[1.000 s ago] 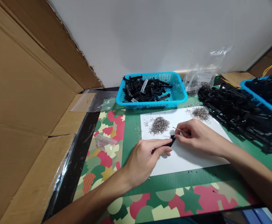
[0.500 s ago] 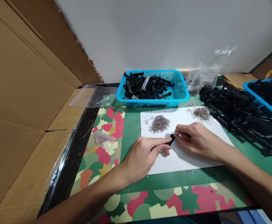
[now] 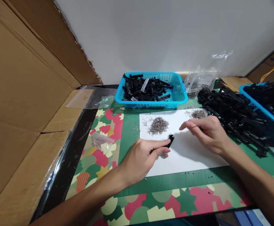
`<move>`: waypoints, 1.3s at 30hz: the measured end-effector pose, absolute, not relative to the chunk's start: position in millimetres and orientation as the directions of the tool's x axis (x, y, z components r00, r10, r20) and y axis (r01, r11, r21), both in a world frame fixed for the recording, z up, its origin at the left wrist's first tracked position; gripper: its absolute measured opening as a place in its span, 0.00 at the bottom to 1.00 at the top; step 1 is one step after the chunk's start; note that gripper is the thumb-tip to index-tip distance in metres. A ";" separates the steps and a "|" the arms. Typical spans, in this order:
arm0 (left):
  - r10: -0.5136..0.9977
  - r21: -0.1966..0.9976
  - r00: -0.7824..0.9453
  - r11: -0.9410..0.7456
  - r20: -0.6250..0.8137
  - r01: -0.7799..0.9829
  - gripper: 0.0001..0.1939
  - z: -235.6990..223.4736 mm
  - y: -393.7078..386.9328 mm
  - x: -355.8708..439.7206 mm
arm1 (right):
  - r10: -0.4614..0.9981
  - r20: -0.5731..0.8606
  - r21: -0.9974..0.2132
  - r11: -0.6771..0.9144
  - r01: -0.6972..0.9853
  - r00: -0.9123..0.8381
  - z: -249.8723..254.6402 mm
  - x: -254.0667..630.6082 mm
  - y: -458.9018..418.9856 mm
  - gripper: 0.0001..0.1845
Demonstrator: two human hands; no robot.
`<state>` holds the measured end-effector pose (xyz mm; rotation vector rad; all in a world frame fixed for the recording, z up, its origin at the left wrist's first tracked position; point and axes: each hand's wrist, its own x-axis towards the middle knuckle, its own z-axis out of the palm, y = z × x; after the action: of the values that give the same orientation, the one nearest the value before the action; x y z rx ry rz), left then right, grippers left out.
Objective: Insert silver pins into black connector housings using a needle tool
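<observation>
My left hand pinches a small black plastic part between thumb and fingers, over a white sheet of paper. Only the part's far end shows past the fingertips; the rest is covered by the hand. My right hand hovers over the sheet to the right, apart from the part. Its fingers are bent and drawn together, and what they hold, if anything, is hidden. Just beyond the left hand lies a pile of tiny metal pieces, with a second pile behind the right hand.
At the back stands a blue basket of black parts. Loose black parts are heaped at right beside another blue basket. Clear plastic bags stand behind. A small bag lies left, near cardboard.
My right hand has lifted away from the black part, to the right. The thin silvery piece at its fingertips no longer shows. The left hand keeps its pinch on the part.
</observation>
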<state>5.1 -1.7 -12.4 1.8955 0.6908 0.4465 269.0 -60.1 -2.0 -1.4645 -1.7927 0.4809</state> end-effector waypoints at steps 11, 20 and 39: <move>0.632 0.919 0.775 -0.303 -0.005 0.253 0.17 -10.6 -2.7 5.8 | 1.000 -0.013 -0.961 -0.017 0.275 0.018 -10.1 259.1 -55.9 0.35; 0.626 0.913 0.779 -0.313 -0.009 0.262 0.17 -11.7 -1.8 6.3 | 0.992 -0.070 -0.995 -0.061 0.082 -0.105 -9.8 262.1 -45.4 0.22; 0.614 0.888 0.788 -0.383 0.041 0.253 0.15 -13.2 -1.3 7.0 | 0.989 0.031 -0.895 0.092 0.437 -0.145 -10.3 254.7 -50.8 0.16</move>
<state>7.0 -1.3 -13.2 1.9718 0.6502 0.4514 254.7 -50.8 -10.3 -1.4205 -1.6768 1.0075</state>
